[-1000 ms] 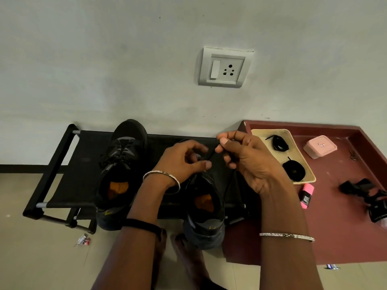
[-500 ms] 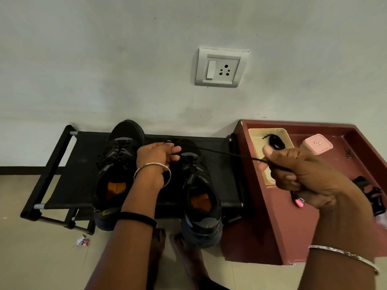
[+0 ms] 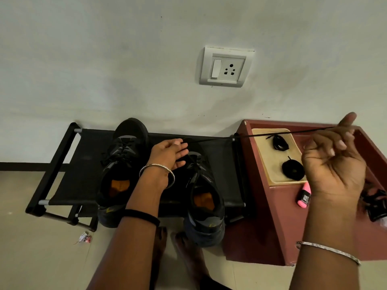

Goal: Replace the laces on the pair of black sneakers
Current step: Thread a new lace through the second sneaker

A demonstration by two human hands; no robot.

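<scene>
Two black sneakers stand side by side on the black bench (image 3: 62, 164), toes toward the wall (image 3: 104, 70), heels overhanging the front edge, orange insoles showing. The left sneaker (image 3: 123, 164) is laced, black laces crossed over its tongue. From near the toe of the right sneaker (image 3: 206, 208) a thin black lace (image 3: 272, 134) runs taut rightward to the right hand (image 3: 335, 164), which seems to pinch it at the fingertips. Two more black laces lie in the cream tray (image 3: 270, 162): a loose bundle (image 3: 279, 142) and a tight coil (image 3: 292, 170).
</scene>
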